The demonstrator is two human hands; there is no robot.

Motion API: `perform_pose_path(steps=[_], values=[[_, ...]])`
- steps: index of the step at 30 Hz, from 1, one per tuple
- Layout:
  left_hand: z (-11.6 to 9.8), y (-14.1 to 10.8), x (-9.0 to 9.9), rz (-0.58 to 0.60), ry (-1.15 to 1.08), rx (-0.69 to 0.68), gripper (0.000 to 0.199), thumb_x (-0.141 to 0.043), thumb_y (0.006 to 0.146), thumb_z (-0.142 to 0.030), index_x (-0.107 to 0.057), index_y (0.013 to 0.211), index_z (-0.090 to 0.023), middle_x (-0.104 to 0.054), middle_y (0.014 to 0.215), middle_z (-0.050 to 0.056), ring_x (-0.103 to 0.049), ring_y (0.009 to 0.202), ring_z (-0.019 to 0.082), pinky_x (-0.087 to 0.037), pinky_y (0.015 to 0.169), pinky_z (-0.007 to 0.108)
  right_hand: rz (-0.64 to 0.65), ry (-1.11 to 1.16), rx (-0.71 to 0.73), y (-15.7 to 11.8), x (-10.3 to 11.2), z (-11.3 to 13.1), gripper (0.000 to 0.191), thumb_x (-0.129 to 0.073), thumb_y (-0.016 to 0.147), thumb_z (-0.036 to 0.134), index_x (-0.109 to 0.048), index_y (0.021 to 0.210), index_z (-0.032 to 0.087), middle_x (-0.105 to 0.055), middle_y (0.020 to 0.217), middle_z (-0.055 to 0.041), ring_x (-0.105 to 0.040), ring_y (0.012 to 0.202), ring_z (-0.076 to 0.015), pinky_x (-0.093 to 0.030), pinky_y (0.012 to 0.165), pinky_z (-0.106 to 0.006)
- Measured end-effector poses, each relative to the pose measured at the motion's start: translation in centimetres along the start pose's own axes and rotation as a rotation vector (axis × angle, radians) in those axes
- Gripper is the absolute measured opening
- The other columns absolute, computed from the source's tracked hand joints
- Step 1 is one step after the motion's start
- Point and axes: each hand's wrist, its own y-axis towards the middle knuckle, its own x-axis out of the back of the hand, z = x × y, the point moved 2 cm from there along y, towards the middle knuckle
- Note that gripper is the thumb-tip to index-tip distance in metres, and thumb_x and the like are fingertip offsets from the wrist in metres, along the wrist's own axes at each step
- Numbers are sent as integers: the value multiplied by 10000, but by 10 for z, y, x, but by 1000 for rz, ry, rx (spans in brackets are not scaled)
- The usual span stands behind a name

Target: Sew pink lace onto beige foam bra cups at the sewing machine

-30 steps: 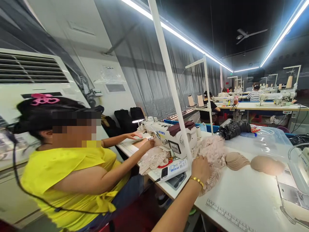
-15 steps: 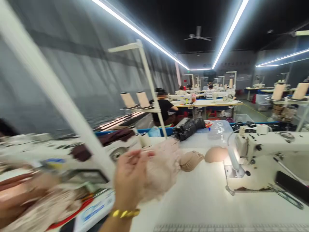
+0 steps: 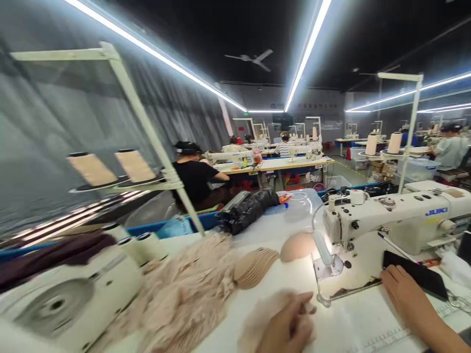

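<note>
Basically, left hand (image 3: 289, 323) low over bench (image 3: 346, 326), fingers curled at blurred beige piece (image 3: 253, 316); can't tell if gripped. Right hand (image 3: 406, 296) at black slab (image 3: 423, 278) beside sewing machine (image 3: 401, 215), hold unclear too. Lace heap (image 3: 184, 289) left, by ribbed stack (image 3: 255, 267).

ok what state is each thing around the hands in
left hand: blurred, fingers partly curled, grip unclear
black slab: lying flat, face dark
right hand: fingers by the black slab, grip unclear
pale fabric: heaped, crumpled
beige pads: stacked
single pad: lying beside the beige pads
sewing machine: work area lit
black plastic: crumpled
thread cones: standing on holder
</note>
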Motion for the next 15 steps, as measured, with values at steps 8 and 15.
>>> perform_pose_path(steps=[8, 15], values=[[-15, 10, -30, 84, -315, 171, 778, -748, 730, -112, -591, 1488, -189, -701, 1280, 99, -657, 898, 152, -556, 874, 326, 215, 384, 156, 8, 9, 90, 214, -482, 1118, 401, -602, 1262, 297, -805, 954, -32, -790, 799, -226, -616, 700, -293], [-9, 10, -39, 103, -332, 130, 852, -770, 709, -118, -560, 1531, -197, -659, 1078, 39, -600, 854, 133, -495, 779, 270, 28, 194, 366, 24, 3, 140, 238, -432, 1062, 164, -641, 1155, 227, -729, 827, -26, -703, 664, -215, -512, 648, -329]])
